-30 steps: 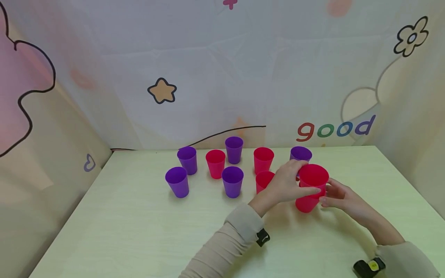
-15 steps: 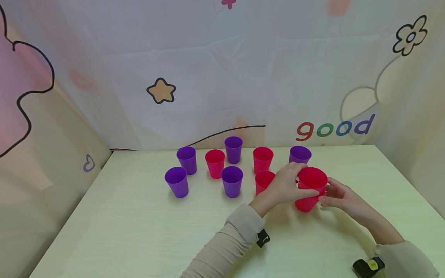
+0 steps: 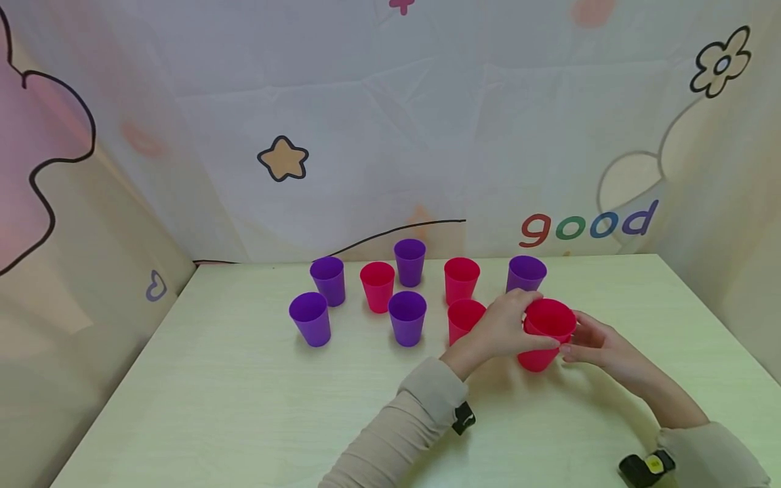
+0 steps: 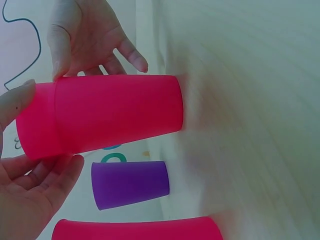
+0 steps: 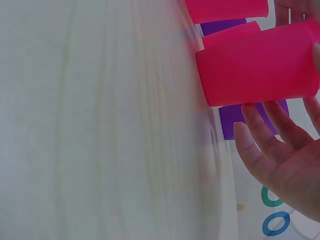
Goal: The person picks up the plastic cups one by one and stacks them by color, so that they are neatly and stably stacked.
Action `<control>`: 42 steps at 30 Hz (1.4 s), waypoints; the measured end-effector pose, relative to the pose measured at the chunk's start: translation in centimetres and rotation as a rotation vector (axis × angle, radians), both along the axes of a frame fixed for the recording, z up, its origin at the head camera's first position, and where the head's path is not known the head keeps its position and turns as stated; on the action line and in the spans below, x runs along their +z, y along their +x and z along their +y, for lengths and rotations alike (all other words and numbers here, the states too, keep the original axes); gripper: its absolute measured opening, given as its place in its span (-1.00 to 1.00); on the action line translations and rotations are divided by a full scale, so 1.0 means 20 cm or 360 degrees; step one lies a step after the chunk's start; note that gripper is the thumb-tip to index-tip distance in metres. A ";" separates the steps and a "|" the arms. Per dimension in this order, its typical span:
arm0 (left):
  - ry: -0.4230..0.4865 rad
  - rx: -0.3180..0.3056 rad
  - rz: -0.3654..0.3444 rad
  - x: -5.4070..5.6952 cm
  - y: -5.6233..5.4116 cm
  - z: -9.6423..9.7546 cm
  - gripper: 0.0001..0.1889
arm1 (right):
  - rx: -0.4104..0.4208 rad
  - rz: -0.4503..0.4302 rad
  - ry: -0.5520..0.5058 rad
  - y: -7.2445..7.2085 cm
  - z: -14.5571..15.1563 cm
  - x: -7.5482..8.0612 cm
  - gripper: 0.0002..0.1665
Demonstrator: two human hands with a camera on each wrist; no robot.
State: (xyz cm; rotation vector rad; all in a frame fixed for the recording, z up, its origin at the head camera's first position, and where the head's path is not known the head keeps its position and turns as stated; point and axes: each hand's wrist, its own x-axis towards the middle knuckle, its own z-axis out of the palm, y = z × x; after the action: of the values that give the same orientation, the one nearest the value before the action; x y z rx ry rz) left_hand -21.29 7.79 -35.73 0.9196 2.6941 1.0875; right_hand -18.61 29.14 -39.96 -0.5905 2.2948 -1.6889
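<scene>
At the right of the table, two red cups stand nested in the head view, the upper red cup [image 3: 550, 317] sunk deep into the lower red cup [image 3: 537, 361]. My left hand [image 3: 503, 327] grips the upper cup around its rim, thumb across the front. From the right, my right hand [image 3: 603, 349] loosely holds the lower cup, with its thumb near that cup's rim and fingers behind. In the left wrist view, only a short band of the upper cup [image 4: 37, 122] shows beyond the lower cup [image 4: 120, 107]. The lower cup's base rests on the table.
Behind my left hand stands a purple cup [image 3: 527, 272]. Left of it are red cups, one of them [image 3: 465, 320] partly hidden by the hand, another [image 3: 462, 279] farther back. Several more upright cups, such as a purple cup [image 3: 407, 318], spread leftward. A printed curtain [image 3: 390, 135] hangs behind the table.
The upper red cup has slid downward into the lower one, my left hand sinking slightly with it. My right hand stays nearly still, and the other cups have not moved.
</scene>
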 end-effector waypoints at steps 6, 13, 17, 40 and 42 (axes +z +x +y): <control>-0.0034 0.0005 -0.0014 0.00 0.00 0.00 -0.25 | -0.0040 -0.0036 0.0029 0.00 0.00 0.01 -0.41; -0.0036 -0.0006 -0.0011 0.00 -0.01 -0.01 -0.27 | -0.0095 -0.0069 0.0074 0.00 0.00 0.02 -0.36; -0.0019 -0.0020 0.0011 0.00 0.00 -0.02 -0.28 | -0.0100 -0.0072 0.0075 0.00 0.00 0.02 -0.35; 0.0190 -0.0123 0.0189 0.04 0.10 -0.22 -0.36 | -0.0095 -0.0071 0.0045 0.00 0.00 0.00 -0.41; 0.0196 -0.0128 0.0189 0.03 0.11 -0.24 -0.36 | -0.0114 -0.0078 0.0059 0.00 0.00 0.00 -0.40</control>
State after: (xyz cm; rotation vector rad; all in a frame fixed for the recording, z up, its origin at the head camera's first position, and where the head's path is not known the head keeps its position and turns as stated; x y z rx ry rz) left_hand -19.05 2.89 -35.03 1.1369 2.6805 1.2309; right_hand -18.59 29.06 -39.97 -0.4592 2.3332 -1.6690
